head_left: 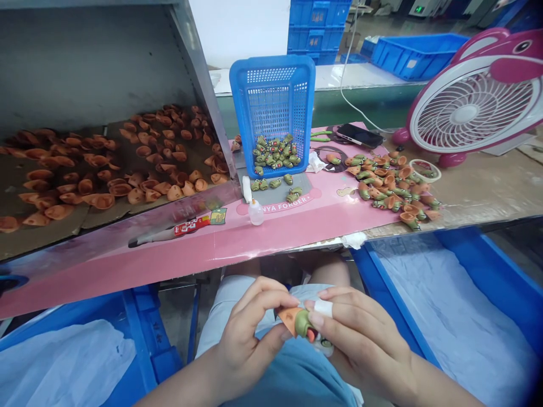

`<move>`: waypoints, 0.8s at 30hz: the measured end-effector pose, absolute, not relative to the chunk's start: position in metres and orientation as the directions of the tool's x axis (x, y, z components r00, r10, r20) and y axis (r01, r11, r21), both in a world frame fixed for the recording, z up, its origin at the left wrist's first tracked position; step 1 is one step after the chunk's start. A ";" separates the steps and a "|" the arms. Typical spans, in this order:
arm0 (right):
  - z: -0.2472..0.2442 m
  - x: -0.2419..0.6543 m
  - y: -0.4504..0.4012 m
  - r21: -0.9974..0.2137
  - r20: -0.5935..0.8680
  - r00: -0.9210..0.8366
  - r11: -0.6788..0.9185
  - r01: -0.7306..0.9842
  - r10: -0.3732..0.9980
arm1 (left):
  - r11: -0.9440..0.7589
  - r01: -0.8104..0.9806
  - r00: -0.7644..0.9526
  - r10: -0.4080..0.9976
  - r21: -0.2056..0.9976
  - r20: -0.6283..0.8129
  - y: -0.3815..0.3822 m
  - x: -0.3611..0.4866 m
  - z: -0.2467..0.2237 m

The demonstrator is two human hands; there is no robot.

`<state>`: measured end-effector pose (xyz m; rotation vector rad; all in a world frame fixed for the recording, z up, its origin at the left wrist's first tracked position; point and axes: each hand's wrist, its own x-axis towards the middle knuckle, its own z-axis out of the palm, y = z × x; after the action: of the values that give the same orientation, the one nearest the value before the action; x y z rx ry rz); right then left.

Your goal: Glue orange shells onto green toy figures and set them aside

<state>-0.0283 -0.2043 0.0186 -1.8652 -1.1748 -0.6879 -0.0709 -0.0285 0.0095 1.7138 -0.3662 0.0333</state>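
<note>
Above my lap, my left hand pinches a small orange cone-shaped piece between thumb and fingers. My right hand is closed round a green figurine piece with a red spot, its end pressed against the orange piece. White tape wraps one right finger. Whether the two pieces are fixed together, I cannot tell. On the table ahead, similar green pieces fill the bottom of a tilted blue basket, and a few lie before it. A small squeeze bottle stands near them.
Many orange pieces lie in a grey-walled box at left. Orange-and-green figurines are heaped at right, near a phone and a pink fan. Lined blue bins sit below the table edge on both sides.
</note>
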 end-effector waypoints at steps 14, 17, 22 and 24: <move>-0.001 -0.024 -0.205 -0.585 0.574 0.625 -0.270 0.765 0.530 | 0.190 0.350 0.916 -0.274 0.917 -0.293 -0.031 -0.049 0.008; -0.004 -0.023 -0.205 -0.492 0.588 0.568 -0.304 0.816 0.575 | 0.201 0.397 0.898 -0.285 0.895 -0.335 -0.031 -0.047 0.003; -0.011 -0.017 -0.203 -0.475 0.587 0.584 -0.346 0.810 0.561 | 0.144 0.445 0.874 -0.287 0.884 -0.393 -0.029 -0.042 -0.002; -0.014 -0.014 -0.204 -0.563 0.531 0.651 -0.349 0.749 0.542 | 0.095 0.452 0.866 -0.283 0.887 -0.411 -0.028 -0.039 -0.003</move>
<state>-0.0145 -0.2037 -0.0143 -2.0446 -1.0022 -0.3189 -0.0395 -0.0280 -0.0027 1.3719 0.1481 -0.5480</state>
